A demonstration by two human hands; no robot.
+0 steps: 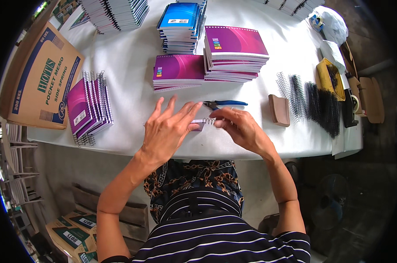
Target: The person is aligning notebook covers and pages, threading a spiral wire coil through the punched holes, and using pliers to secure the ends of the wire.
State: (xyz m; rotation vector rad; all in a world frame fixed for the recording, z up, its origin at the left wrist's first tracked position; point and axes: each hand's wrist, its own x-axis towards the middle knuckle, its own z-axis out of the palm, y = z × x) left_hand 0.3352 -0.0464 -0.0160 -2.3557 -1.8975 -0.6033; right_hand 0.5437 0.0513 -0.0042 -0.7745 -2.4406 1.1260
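Observation:
Near the table's front edge, a small notebook (198,127) with a purple cover shows beneath my left hand (162,133). My left thumb presses against it while the upper fingers are spread above; most of the notebook is hidden. A wire spiral coil (208,121) sticks out from its right end. The thumb and fingers of my right hand (241,128) pinch the coil's free end. Just beyond my hands lie pliers (231,103) with blue handles, their jaws partly behind my right fingers.
Purple notebook stacks (236,48) and a blue spiral notebook stack (178,24) stand farther back. Bound purple notebooks (86,109) and a cardboard box (42,79) are left. A brown block (278,110), loose black coils (323,109) and a yellow tray (328,74) lie right.

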